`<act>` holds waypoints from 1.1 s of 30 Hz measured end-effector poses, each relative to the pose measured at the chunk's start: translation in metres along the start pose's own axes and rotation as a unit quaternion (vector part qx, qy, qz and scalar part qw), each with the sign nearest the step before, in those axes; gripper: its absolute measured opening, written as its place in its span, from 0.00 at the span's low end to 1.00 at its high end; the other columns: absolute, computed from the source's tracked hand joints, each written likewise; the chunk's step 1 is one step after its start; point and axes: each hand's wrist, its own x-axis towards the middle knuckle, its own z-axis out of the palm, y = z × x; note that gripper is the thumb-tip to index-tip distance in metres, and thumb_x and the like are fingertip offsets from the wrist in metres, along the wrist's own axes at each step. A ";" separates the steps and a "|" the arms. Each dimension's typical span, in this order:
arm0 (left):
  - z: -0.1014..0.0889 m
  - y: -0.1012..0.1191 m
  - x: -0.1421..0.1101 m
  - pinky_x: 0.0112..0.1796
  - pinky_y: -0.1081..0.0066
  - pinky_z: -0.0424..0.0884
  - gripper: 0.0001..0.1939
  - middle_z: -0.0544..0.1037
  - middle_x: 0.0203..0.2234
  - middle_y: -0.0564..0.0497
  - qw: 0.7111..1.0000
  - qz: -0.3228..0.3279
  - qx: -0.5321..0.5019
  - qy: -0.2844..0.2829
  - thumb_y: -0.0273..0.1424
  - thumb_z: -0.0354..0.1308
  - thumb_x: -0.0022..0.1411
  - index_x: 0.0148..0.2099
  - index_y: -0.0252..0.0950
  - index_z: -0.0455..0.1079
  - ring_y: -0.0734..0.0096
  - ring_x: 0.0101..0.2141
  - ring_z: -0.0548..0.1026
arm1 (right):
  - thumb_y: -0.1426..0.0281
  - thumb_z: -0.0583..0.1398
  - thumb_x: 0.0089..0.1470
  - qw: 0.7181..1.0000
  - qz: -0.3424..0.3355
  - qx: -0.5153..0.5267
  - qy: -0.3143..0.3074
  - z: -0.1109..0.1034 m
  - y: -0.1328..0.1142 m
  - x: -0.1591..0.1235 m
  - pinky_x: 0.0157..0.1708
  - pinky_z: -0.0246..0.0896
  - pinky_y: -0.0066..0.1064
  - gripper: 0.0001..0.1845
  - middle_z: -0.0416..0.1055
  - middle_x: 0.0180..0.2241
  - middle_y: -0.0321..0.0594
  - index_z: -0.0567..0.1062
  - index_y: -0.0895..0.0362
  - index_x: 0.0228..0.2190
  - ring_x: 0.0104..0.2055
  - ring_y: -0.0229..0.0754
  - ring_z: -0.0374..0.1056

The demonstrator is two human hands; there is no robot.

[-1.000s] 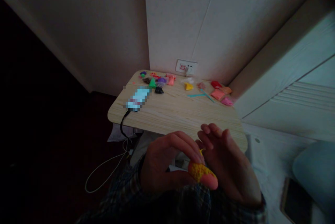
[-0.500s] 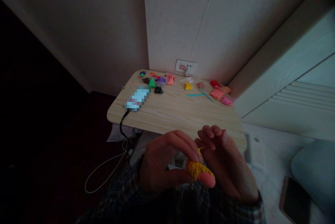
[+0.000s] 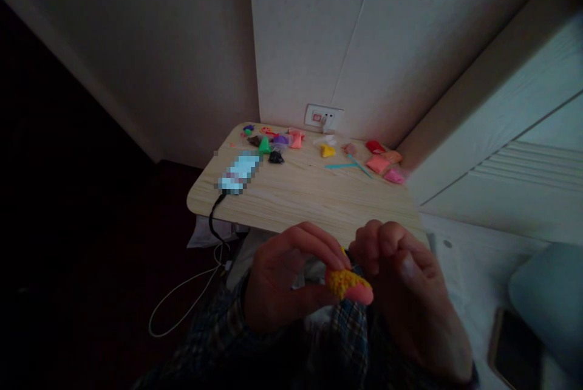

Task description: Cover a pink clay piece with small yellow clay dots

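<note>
My left hand (image 3: 289, 280) pinches a lump of pink modelling clay (image 3: 362, 294) between thumb and fingers, just off the table's front edge. A bumpy yellow layer (image 3: 340, 283) covers part of the pink lump, leaving its right end bare. A small bit of yellow shows behind the left fingertips. Close by on the right, my right hand (image 3: 405, 274) is closed, its fingers curled in and the thumb bent against them. Whatever it may hold is hidden. A gap separates it from the pink lump.
On the wooden table (image 3: 273, 201) lie a lit phone (image 3: 240, 172) with a black cable, a yellow clay piece (image 3: 327, 150), a green packet (image 3: 265, 146), a black packet (image 3: 276, 157), blue sticks (image 3: 341, 166) and red and pink packets (image 3: 378, 164). A dark phone-like object (image 3: 517, 347) is at lower right.
My right hand has moved right, and its loosely bent fingers have curled closed. My left hand keeps hold of the clay, which has risen slightly.
</note>
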 end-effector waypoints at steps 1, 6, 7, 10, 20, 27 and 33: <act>0.001 0.001 0.000 0.46 0.71 0.79 0.11 0.82 0.36 0.51 1.000 -0.003 0.004 0.000 0.27 0.73 0.62 0.46 0.38 0.78 0.71 0.40 0.81 | 0.57 0.74 0.53 1.000 0.000 -0.012 0.003 0.000 0.000 -0.001 0.28 0.61 0.27 0.15 0.67 0.25 0.32 0.79 0.51 0.26 0.29 0.37 0.61; 0.003 0.006 0.003 0.44 0.73 0.79 0.09 0.82 0.36 0.51 1.000 -0.008 0.019 0.007 0.28 0.72 0.63 0.45 0.38 0.78 0.71 0.40 0.80 | 0.56 0.67 0.63 0.997 -0.045 -0.067 0.007 0.005 -0.003 -0.007 0.30 0.60 0.28 0.18 0.69 0.24 0.34 0.80 0.52 0.25 0.30 0.37 0.64; 0.003 0.006 0.003 0.43 0.73 0.78 0.09 0.82 0.37 0.50 1.000 -0.006 0.021 0.007 0.28 0.72 0.63 0.45 0.38 0.78 0.71 0.40 0.80 | 0.56 0.66 0.64 0.995 -0.059 -0.074 0.010 0.007 -0.004 -0.007 0.29 0.60 0.28 0.20 0.68 0.23 0.34 0.79 0.53 0.24 0.29 0.38 0.63; 0.002 0.006 0.004 0.43 0.73 0.78 0.10 0.83 0.37 0.50 1.000 0.005 0.031 -0.001 0.26 0.72 0.62 0.45 0.38 0.78 0.71 0.39 0.80 | 0.56 0.67 0.63 0.993 -0.081 -0.086 0.028 0.010 -0.007 -0.009 0.28 0.59 0.29 0.20 0.66 0.23 0.33 0.76 0.53 0.23 0.29 0.38 0.61; -0.001 0.006 0.003 0.44 0.73 0.78 0.10 0.83 0.40 0.49 0.999 0.004 0.045 -0.007 0.27 0.71 0.64 0.47 0.39 0.78 0.70 0.41 0.80 | 0.64 0.68 0.63 0.979 -0.122 -0.162 -0.014 0.005 -0.007 -0.014 0.38 0.68 0.30 0.06 0.76 0.37 0.38 0.87 0.43 0.36 0.41 0.42 0.70; -0.001 0.008 0.002 0.44 0.73 0.79 0.10 0.82 0.40 0.50 0.995 0.016 0.098 0.000 0.25 0.70 0.64 0.47 0.39 0.78 0.70 0.42 0.81 | 0.65 0.70 0.60 0.978 -0.103 -0.181 -0.026 0.010 -0.008 -0.011 0.41 0.68 0.32 0.05 0.77 0.39 0.38 0.88 0.41 0.35 0.43 0.43 0.71; 0.003 0.010 0.003 0.45 0.73 0.79 0.09 0.83 0.39 0.51 0.985 0.047 0.162 0.023 0.26 0.70 0.64 0.46 0.39 0.78 0.71 0.41 0.81 | 0.64 0.70 0.60 0.977 -0.102 -0.187 -0.015 0.012 -0.009 -0.011 0.41 0.69 0.32 0.04 0.77 0.38 0.39 0.89 0.42 0.34 0.43 0.44 0.72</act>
